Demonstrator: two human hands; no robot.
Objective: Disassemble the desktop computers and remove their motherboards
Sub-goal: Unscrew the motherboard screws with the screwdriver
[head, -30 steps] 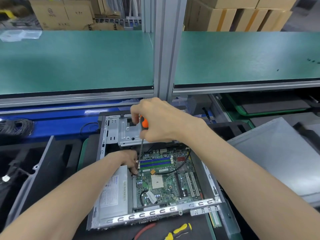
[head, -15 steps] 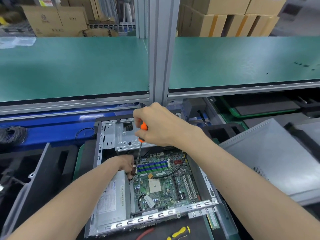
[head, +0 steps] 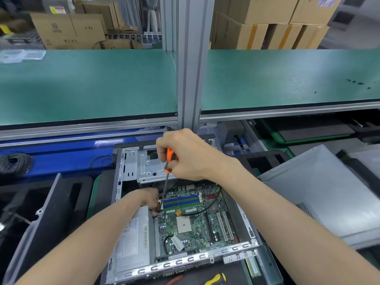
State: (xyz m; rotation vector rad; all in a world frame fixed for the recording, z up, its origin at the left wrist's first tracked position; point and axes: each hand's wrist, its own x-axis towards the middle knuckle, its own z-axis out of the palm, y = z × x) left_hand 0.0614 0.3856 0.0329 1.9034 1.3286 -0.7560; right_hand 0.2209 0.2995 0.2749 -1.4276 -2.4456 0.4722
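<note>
Green motherboard (head: 191,221) lies below both hands. Right hand (head: 185,155) grips one screwdriver (head: 167,175); left hand (head: 151,199) pinches at its tip.

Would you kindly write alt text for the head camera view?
A right hand grips an orange-handled screwdriver, tip down at the left edge of a green motherboard in an open desktop case, where the left hand's fingers steady it beside the silver power supply.
</note>
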